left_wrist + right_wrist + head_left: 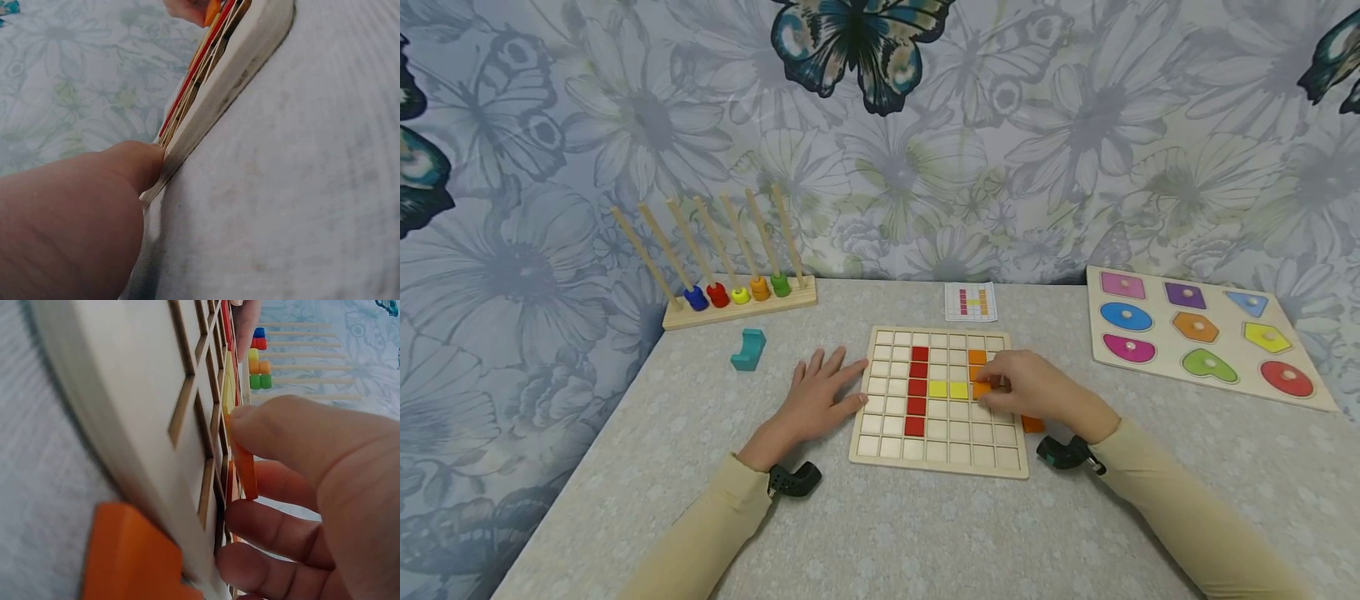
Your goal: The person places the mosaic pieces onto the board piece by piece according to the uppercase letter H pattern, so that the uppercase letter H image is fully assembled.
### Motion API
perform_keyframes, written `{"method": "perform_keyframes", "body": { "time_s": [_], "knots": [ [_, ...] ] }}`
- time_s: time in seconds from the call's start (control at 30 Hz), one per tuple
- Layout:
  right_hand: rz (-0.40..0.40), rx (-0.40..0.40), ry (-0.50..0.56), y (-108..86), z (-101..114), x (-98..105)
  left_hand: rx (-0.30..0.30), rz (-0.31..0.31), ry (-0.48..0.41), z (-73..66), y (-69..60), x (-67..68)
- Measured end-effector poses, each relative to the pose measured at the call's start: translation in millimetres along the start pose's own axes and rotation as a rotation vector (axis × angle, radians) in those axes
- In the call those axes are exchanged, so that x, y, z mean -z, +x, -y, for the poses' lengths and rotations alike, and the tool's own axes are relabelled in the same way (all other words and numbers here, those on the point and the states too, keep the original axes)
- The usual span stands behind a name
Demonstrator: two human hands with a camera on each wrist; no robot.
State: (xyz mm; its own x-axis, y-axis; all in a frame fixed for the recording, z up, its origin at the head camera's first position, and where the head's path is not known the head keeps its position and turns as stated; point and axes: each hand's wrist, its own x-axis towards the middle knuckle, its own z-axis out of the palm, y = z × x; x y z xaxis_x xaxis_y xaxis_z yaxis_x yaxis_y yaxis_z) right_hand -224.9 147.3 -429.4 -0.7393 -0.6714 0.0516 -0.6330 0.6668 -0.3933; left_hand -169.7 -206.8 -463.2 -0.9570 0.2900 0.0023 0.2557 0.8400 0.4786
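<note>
A wooden grid board (pixel 917 454) lies flat on the table, with a column of red tiles (pixel 917 387), two yellow tiles (pixel 948 389) and some orange tiles (pixel 977 357) in its squares. My right hand (pixel 1037 387) is over the board's right side. In the right wrist view its thumb and fingers pinch an orange tile (pixel 245 472) tilted against the grid. My left hand (pixel 820 396) rests with fingers spread, its thumb and fingertips touching the board's left edge. More orange tiles (pixel 1032 424) lie on the table by the right edge, partly hidden by my right wrist.
Behind the board lies a small pattern card (pixel 971 302). A peg stand (pixel 741 308) with coloured beads stands at the back left, and a teal curved block (pixel 748 350) is in front of it. A shape puzzle board (pixel 1210 333) lies at the right. A patterned wall (pixel 880 183) closes off the back.
</note>
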Motion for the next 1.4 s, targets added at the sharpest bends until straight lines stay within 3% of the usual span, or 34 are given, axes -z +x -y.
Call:
{"method": "perform_keyframes", "body": {
  "time_s": [0.37, 1.1, 1.4],
  "knots": [
    [-0.027, 0.039, -0.008, 0.5, 1.7, -2.2, 0.004, 0.003, -0.002, -0.8, -0.1, 1.1],
    [-0.013, 0.017, 0.013, 0.7, 1.2, -2.5, 0.007, 0.004, -0.012, 0.1, 0.3, 0.0],
    [-0.025, 0.029, 0.009, 0.3, -0.5, -2.4, -0.019, -0.027, -0.021, 1.5, 0.0, -2.0]
  ]
}}
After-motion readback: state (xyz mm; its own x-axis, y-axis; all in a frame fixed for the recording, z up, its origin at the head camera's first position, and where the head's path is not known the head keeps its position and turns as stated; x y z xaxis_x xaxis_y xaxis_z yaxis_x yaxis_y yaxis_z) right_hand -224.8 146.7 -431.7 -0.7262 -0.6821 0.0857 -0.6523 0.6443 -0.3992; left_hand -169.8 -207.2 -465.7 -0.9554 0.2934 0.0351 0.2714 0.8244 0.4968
